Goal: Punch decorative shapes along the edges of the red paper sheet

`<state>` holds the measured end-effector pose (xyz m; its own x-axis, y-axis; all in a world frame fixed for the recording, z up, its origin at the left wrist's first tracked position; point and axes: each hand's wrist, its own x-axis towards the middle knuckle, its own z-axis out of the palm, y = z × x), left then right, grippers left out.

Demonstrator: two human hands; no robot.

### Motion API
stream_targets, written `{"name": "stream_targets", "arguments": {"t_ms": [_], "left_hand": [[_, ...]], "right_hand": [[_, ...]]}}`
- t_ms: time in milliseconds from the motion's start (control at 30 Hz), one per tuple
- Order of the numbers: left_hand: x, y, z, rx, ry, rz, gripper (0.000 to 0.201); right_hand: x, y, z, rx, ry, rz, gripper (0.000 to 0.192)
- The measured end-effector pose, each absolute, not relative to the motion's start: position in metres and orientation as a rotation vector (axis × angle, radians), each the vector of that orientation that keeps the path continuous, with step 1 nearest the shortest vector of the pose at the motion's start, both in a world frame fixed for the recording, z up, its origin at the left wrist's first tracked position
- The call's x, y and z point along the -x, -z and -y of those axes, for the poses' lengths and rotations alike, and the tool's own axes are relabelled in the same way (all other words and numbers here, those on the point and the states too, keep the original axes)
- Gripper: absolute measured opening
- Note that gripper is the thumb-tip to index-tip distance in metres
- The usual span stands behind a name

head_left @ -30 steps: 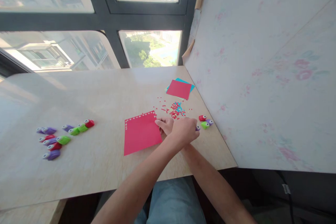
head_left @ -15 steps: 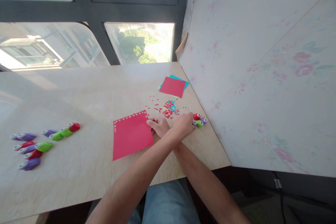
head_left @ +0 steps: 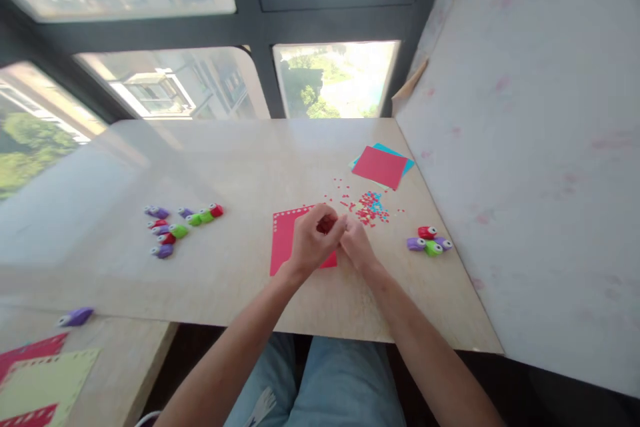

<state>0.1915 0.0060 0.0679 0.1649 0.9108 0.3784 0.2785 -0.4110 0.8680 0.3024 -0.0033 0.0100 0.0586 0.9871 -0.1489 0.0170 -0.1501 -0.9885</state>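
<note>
My left hand is curled over the red sheet of paper, its fingertips meeting those of my right hand. Both hands are closed; what their fingers hold, if anything, is hidden. Something dark red shows inside the curl of my left hand. A row of small punched holes runs along the sheet's top edge and upper left side. Just beyond my right hand lies a scattered pile of tiny red, blue and pale paper cut-outs.
Red, purple and green craft punches sit at the right; several more punches lie left. Stacked coloured sheets are near the wall. A purple punch and punched sheets occupy the lower-left surface. A window borders the back.
My left hand has left the punches at the right and come back over the red sheet, so my arms no longer cross. The view has swung left.
</note>
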Motion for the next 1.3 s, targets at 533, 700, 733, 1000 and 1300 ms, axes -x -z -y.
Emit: {"name": "stream_targets", "arguments": {"t_ms": [533,700,733,1000,1300], "left_hand": [[0.068,0.014,-0.005,-1.33,-1.368,-2.426,0.026],[0.102,0.016,0.005,-1.121,-1.414,-2.6,0.04],[0.108,0.016,0.007,-1.124,-1.393,-2.63,0.042],[0.118,0.009,0.004,-1.457,-1.066,-2.569,0.032],[0.116,0.008,0.007,-1.421,-1.114,-2.564,0.029]], "right_hand": [[-0.301,-0.007,0.009,1.456,-1.179,1.042,0.042],[-0.303,-0.003,0.011,1.429,-1.184,1.029,0.042],[-0.303,-0.002,0.012,1.421,-1.175,1.028,0.041],[-0.305,0.004,0.011,1.405,-1.171,1.026,0.043],[-0.303,0.0,0.013,1.384,-1.21,0.983,0.04]]}}
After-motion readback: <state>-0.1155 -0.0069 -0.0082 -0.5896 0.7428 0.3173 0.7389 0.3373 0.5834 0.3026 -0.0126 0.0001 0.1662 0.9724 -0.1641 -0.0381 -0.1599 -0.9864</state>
